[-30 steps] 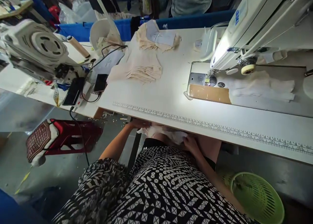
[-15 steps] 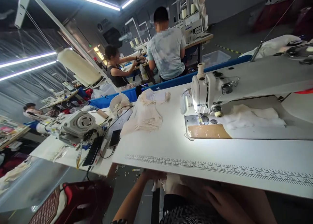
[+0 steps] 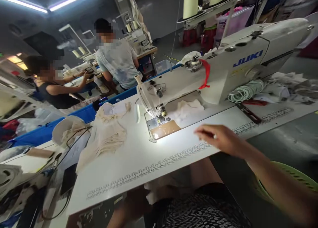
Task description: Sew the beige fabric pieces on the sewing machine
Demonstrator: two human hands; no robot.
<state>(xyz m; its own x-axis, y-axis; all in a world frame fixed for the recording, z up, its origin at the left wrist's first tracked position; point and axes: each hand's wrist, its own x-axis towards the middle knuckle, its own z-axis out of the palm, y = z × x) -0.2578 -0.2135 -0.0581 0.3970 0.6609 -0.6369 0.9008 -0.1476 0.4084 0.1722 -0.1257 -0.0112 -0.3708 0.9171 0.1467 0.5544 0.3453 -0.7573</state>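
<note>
Above the table's front edge, my right hand (image 3: 218, 138) is raised with its fingers curled together; nothing shows in them. The white sewing machine (image 3: 174, 82) stands just beyond it, a pale cloth piece (image 3: 190, 108) lying under its arm. My left hand (image 3: 134, 201) is low beneath the table edge, dark and blurred, its fingers not readable. Close beside it, a whitish cloth (image 3: 159, 188) hangs over my lap. To the left of the needle, stacked cream cloth pieces (image 3: 111, 137) lie on the white table (image 3: 139, 155).
A printed ruler (image 3: 149, 170) runs along the front edge. Right of the machine are coiled pale cord (image 3: 245, 90), a dark-handled tool (image 3: 249, 113) and scraps (image 3: 285, 88). A green basket (image 3: 295, 173) stands low right. Two people (image 3: 116, 59) work beyond the blue trough (image 3: 119, 98).
My view has swung right. My right hand has risen from under the table to above its front edge; my left hand stays low by the cloth.
</note>
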